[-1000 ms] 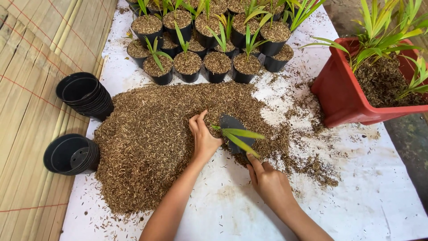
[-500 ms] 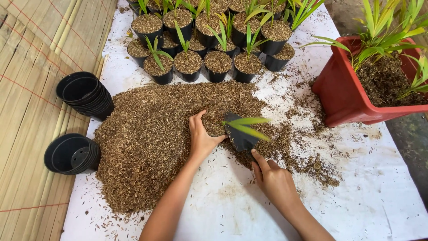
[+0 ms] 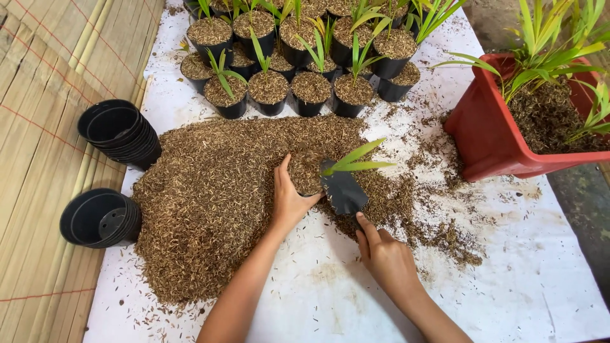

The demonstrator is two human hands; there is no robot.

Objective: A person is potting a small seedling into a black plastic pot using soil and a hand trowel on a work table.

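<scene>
While the left hand [image 3: 289, 200] cups its open palm against the near side of the heap of brown husk-like potting mix [image 3: 216, 203], fingers together and pressed flat, it banks loose material toward the mouth of a small black plastic pot [image 3: 343, 189] lying tilted on the heap just to its right. The right hand [image 3: 384, 257] sits just below that pot, fingers extended and touching its base, apparently steadying it; whether any finger closes round the wall cannot be told. A green strap-leaved seedling [image 3: 356, 160] stands out of the pot's mouth, leaning away from both hands, so the filling packs round its roots. Beyond the fingertips stands a cluster of filled black pots with seedlings [image 3: 298, 70], grouped as finished work. Far to the left of the left hand lie two nested stacks of empty black pots [image 3: 117, 133] [image 3: 101, 219], on their sides with mouths open for easy taking. Well to the right of the right hand, a red rectangular planter [image 3: 489, 140] holds more green plants. All rests on a white sheet [image 3: 521, 279] beside a bamboo mat [image 3: 38, 127].
</scene>
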